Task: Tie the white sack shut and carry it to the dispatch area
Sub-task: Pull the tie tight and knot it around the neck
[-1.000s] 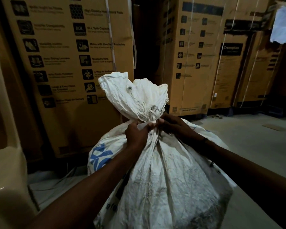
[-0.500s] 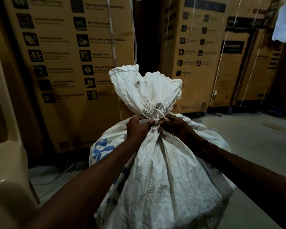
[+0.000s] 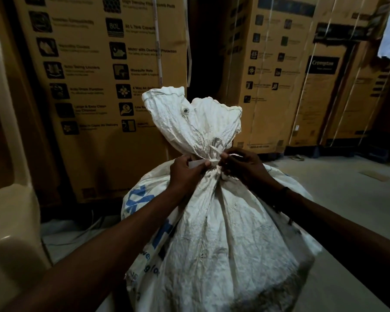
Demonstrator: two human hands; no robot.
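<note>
A full white woven sack (image 3: 223, 239) with blue lettering stands upright on the floor in front of me. Its mouth is bunched into a neck, with the loose top fanning out above. A white strip tie (image 3: 208, 157) is wrapped around that neck. My left hand (image 3: 185, 172) pinches the tie's left end. My right hand (image 3: 243, 165) grips the tie's right end, and both hands press against the neck from either side.
Tall brown cardboard cartons (image 3: 104, 86) stand close behind the sack, more cartons (image 3: 279, 75) at back right. A beige plastic chair (image 3: 7, 199) is at my left. Bare concrete floor (image 3: 347, 199) stretches to the right.
The sack's neck and my hands have shifted slightly right and up in view. The tie's ends now stretch out more to both sides around the neck.
</note>
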